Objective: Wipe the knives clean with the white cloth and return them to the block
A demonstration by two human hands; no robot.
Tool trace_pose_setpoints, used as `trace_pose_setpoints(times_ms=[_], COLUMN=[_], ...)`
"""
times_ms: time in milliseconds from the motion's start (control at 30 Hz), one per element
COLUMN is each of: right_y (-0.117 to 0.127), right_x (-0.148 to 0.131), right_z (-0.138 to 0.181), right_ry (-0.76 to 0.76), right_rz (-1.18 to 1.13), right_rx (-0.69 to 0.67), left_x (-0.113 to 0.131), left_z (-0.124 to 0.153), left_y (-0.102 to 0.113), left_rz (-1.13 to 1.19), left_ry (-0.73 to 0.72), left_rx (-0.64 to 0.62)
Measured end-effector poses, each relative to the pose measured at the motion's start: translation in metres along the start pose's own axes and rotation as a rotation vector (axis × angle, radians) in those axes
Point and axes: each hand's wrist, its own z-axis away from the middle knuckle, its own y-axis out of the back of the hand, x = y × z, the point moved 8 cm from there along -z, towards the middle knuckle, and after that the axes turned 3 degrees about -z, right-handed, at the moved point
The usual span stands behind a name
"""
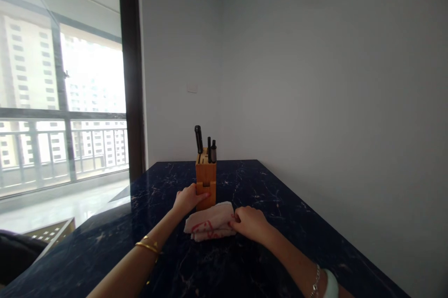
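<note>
Knife block [206, 180] in left hand [187, 199], cloth [209, 226] under right hand [252, 223], table [280, 195] edges distant.

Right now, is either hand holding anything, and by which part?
The left hand grips the knife block by its lower left side. The right hand pinches the folded cloth at its right edge, with the cloth lying on the table.

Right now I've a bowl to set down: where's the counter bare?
Bare counter: right of the knife block and folded cloth up to the wall, and behind the block. Crowded mid-counter: left hand on block, right hand on cloth.
</note>
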Motion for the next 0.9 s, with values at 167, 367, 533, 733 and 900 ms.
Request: trace_pose_setpoints(times_ms=[167, 367, 533, 733, 900], right_y=[0.006, 0.014, 0.011, 0.016, 0.029], right_x=[0.016, 0.044, 0.053, 0.060, 0.073], right_z=[-0.003, -0.004, -0.006, -0.007, -0.002], right_ry=[-0.061, -0.130, -0.138, -0.184, -0.246], right_rz=[0.048, 0.082, 0.087, 0.119, 0.172], right_rx=[-0.017, -0.055, -0.092, -0.082, -0.059], left_x=[0.028, 0.055, 0.074, 0.087, 0.100], left_z=[-0.004, -0.007, -0.005, -0.004, -0.005], left_y=[-0.012, -0.018, -0.021, -0.027, -0.032], left_rz=[-0.007, 0.005, 0.028, 0.036, 0.019], left_ry=[-0.006, 0.022, 0.010, -0.003, 0.004], left_rx=[0.004, 0.001, 0.010, 0.010, 0.024])
